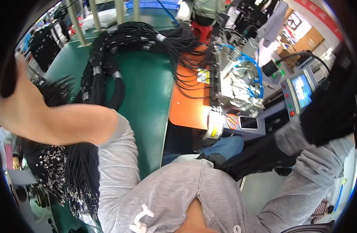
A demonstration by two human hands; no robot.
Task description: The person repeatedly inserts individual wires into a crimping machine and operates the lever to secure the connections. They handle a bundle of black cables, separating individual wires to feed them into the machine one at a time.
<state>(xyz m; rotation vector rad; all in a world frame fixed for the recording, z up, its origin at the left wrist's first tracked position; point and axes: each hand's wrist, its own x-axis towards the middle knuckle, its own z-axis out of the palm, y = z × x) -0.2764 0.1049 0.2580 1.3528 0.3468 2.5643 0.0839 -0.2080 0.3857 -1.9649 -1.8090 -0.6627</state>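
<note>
My left arm, its sleeve pushed up, bends up at the left, and my left hand [16, 79] is raised close to the camera at the picture's rim. Its fingers are mostly cut off by the dark edge, so its grip does not show. My right arm, in a grey sleeve [310, 182], reaches up at the right. A long black bundle or cloth [260, 153] with a greyish band crosses in front of that arm, and my right hand is hidden behind it or out of the picture.
Black cable bundles [118, 91] lie on the green table [145, 116], with more hanging at left. An orange board [190, 106] adjoins a metal machine [234, 87] with blue tubes. Orange-handled scissors [232, 121], a phone [248, 123] and a control panel [298, 93] are at right.
</note>
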